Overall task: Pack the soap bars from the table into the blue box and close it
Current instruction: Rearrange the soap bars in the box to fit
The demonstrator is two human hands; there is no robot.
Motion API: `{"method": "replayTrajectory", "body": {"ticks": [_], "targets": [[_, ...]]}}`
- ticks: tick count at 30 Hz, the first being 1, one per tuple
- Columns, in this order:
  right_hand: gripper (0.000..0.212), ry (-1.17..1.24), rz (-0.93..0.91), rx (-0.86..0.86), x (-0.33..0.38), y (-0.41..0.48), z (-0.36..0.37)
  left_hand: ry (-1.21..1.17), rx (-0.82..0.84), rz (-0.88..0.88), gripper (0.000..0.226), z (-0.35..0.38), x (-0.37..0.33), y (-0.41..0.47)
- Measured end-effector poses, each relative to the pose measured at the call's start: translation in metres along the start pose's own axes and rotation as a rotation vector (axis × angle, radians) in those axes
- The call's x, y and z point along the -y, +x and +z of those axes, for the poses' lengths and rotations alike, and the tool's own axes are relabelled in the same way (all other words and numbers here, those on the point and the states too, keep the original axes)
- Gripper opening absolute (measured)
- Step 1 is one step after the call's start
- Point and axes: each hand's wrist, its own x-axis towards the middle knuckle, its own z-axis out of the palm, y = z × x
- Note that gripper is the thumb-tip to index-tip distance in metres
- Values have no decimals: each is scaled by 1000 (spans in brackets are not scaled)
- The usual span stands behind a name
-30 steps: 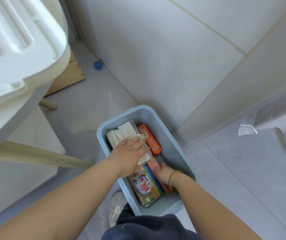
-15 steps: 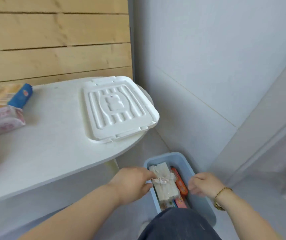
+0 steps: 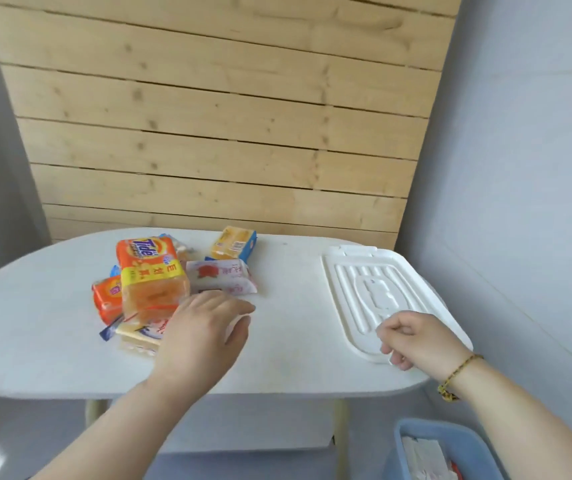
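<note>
We reach left hand (image 3: 205, 327) to soap bars (image 3: 160, 289) heaped left of white lid (image 3: 381, 292) on table (image 3: 35, 323); fingers loosely spread, palm down at heap's near edge, nothing gripped yet, judged lining up next pick. Right hand (image 3: 416, 341) hovers over lid's near edge, fingers curled in, empty, likely waiting. Lid parked on table so blue box (image 3: 412, 441), on floor below lid's near corner, stays open for loading; some packs already inside.

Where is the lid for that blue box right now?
The white lid lies flat on the right end of the table, beneath the right hand, above the blue box.
</note>
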Motion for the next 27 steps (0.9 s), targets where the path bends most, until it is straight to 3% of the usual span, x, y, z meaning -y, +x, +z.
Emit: {"method": "replayTrajectory", "body": {"ticks": [3, 10, 15, 20, 23, 27], "targets": [[2, 29, 6, 35, 41, 41, 36, 75, -88, -48, 29, 0, 32, -2], [70, -108, 20, 37, 117, 142, 122, 150, -210, -263, 52, 8, 69, 0], [87, -208, -13, -30, 164, 203, 176, 266, -176, -272, 48, 12, 78, 7], [98, -395, 79, -27, 176, 239, 215, 316, -215, -235, 46, 17, 87, 8], [92, -568, 121, -74, 176, 251, 225, 331, -218, -222, 45, 18, 89, 8], [61, -814, 100, 4, 180, 260, 225, 327, -212, -214, 43, 17, 90, 8]]}}
